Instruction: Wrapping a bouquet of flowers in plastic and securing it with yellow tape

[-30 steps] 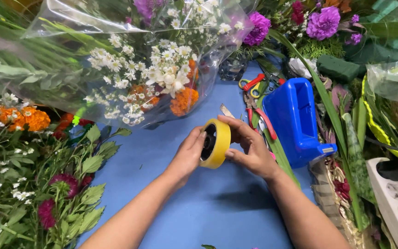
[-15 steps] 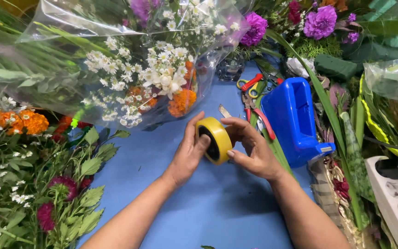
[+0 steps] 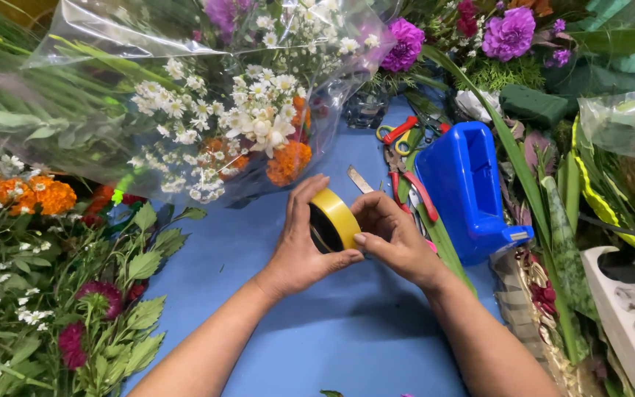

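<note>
Blue table [image 3: 347,331]. Cellophane-wrapped bouquet [image 3: 214,110] of white daisies and orange marigolds, far left. Blue tape dispenser [image 3: 468,191], right. Left hand [image 3: 299,246] and right hand [image 3: 391,235], fingers closed round a yellow tape roll [image 3: 334,220], held between them above table centre. Red-handled shears [image 3: 406,176] beside the dispenser.

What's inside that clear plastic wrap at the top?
Inside the clear plastic wrap: white daisies, orange marigolds, green stems. The wrap's glare and folds hide how the stems end.

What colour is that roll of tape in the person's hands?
Yellow, with a dark core; the roll of tape shows best in the head view.
</note>
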